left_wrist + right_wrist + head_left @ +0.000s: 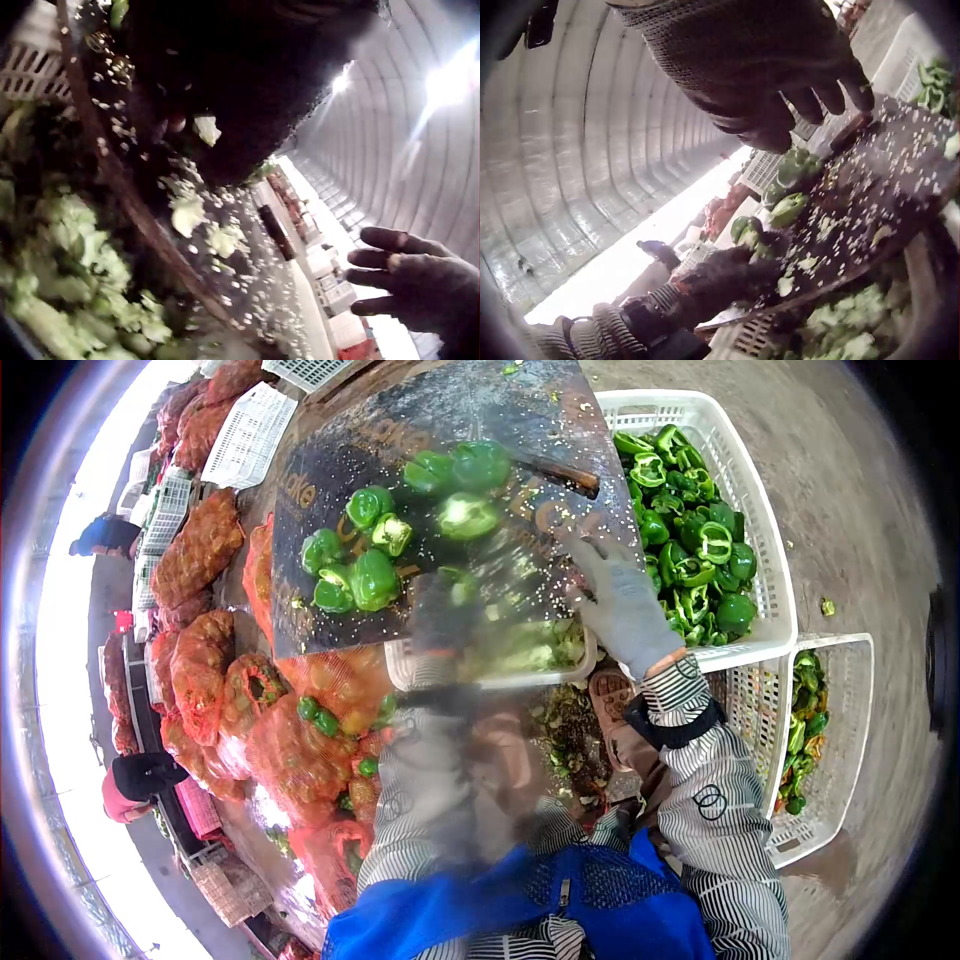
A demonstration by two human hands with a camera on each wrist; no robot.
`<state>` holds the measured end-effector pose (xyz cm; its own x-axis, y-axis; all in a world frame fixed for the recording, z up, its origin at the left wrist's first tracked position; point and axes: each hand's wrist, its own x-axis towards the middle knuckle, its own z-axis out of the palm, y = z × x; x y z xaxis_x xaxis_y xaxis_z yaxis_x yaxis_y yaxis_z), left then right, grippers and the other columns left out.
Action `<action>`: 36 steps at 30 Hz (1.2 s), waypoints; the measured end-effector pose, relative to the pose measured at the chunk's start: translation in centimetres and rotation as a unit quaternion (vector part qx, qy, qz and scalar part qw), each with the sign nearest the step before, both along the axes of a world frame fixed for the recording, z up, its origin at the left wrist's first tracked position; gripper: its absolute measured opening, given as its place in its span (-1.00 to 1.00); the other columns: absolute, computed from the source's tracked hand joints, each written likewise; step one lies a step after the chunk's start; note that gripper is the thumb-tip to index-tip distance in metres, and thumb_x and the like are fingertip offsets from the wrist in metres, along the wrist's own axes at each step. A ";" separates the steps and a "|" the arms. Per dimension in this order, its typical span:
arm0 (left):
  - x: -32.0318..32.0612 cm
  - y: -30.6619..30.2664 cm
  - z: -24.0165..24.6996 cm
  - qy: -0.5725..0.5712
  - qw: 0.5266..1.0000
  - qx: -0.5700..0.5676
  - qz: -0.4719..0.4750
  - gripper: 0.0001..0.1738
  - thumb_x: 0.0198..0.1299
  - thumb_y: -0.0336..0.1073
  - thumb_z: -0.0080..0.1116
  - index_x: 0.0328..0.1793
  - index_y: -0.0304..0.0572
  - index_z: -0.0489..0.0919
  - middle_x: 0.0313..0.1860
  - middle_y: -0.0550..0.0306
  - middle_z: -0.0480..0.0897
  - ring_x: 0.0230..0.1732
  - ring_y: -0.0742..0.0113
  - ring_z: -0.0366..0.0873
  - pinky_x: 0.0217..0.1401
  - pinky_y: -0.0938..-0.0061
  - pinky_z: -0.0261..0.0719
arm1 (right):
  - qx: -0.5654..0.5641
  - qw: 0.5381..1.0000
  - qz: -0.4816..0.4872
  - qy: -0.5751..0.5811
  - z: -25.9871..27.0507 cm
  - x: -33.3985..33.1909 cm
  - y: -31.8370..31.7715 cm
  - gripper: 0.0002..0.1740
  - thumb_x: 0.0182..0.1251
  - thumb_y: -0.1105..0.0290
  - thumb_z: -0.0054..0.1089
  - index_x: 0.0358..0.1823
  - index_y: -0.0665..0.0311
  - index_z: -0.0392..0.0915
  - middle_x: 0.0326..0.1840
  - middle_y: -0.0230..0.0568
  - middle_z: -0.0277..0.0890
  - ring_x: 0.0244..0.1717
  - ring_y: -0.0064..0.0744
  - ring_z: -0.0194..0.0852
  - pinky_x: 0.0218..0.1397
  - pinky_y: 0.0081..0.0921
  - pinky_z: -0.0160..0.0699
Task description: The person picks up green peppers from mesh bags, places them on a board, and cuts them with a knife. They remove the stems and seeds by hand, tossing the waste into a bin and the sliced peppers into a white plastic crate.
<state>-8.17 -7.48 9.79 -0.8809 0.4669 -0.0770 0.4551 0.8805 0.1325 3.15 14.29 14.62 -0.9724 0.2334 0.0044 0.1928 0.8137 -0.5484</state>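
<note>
Dark and seed-strewn, the cutting surface (pixel 400 450) is carrying whole green peppers (pixel 372 578), with a white crate (pixel 765 575) of halved peppers beside it. The gloved right hand (pixel 622 605) is reaching over its right edge, fingers (pixel 585 550) spread, holding nothing. The left hand (pixel 440 610) is blurring at the near edge, so its fingers cannot be told.

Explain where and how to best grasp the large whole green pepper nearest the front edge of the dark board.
Probably wrap the fingers round the broad, rounded body of the green pepper, coming from above and from the near side. On its left and behind, other peppers crowd it, while bare board lies in front. Its stem is not clearly visible.
</note>
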 end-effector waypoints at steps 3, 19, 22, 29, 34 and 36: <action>3.3 2.1 4.9 -0.211 0.934 0.288 0.026 -0.54 0.00 -0.31 0.43 0.06 -0.19 0.56 0.00 0.03 0.59 0.03 0.21 0.58 0.02 0.36 0.60 | -0.252 0.965 0.037 0.060 0.8 0.3 -1.7 -0.40 0.45 0.09 0.01 0.41 0.24 0.29 0.37 0.11 0.34 0.38 -0.02 0.31 0.48 -0.20 0.20; 8.7 0.3 6.8 -0.070 0.896 0.389 -0.204 -0.82 0.07 -0.45 0.37 -0.17 -0.20 0.67 -0.21 0.20 0.51 -0.19 0.35 0.49 -0.14 0.47 0.49 | -0.489 0.870 -0.042 -0.051 1.8 -0.5 -5.7 -0.68 0.25 0.34 0.06 -0.08 0.33 0.67 -0.14 -0.07 0.63 -0.15 -0.28 0.59 -0.01 -0.40 0.55; 9.7 -0.5 9.1 -0.048 0.946 0.298 -0.122 -0.80 0.07 -0.39 0.39 -0.17 -0.19 0.67 -0.19 0.10 0.51 -0.16 0.29 0.50 -0.12 0.42 0.50 | -0.442 0.894 -0.067 0.000 1.8 -0.6 -6.0 -0.75 0.30 0.33 0.11 -0.18 0.35 0.65 -0.31 -0.22 0.62 -0.29 -0.52 0.54 -0.16 -0.58 0.54; 5.2 -4.3 3.9 -0.112 0.992 -0.049 -0.020 -0.16 0.11 0.32 0.22 0.40 -0.01 0.41 0.38 -0.07 0.42 0.35 -0.06 0.42 0.39 0.05 0.37 | -0.519 0.827 -0.126 0.177 2.8 0.3 -1.2 -0.70 0.47 0.31 -0.04 -0.09 0.39 0.60 -0.43 -0.27 0.54 -0.51 -0.56 0.48 -0.46 -0.69 0.46; 2.2 -2.5 2.5 0.022 0.964 0.262 -0.021 -0.46 0.12 -0.05 0.36 0.17 -0.16 0.54 -0.02 -0.02 0.62 -0.06 0.10 0.62 0.06 0.27 0.57 | -0.249 0.856 -0.383 0.243 0.2 0.6 7.0 -0.59 0.43 0.19 0.05 0.13 0.32 0.55 0.12 0.01 0.53 0.19 -0.14 0.46 0.32 -0.25 0.35; 0.0 -0.8 2.5 0.089 0.962 0.243 -0.083 -0.57 0.16 -0.21 0.32 0.13 -0.19 0.56 -0.08 0.01 0.63 -0.14 0.18 0.61 -0.01 0.31 0.58 | -0.075 0.887 -0.358 0.284 0.9 1.3 7.9 -0.54 0.44 0.20 0.00 0.22 0.34 0.49 0.21 0.08 0.48 0.24 -0.07 0.45 0.34 -0.27 0.34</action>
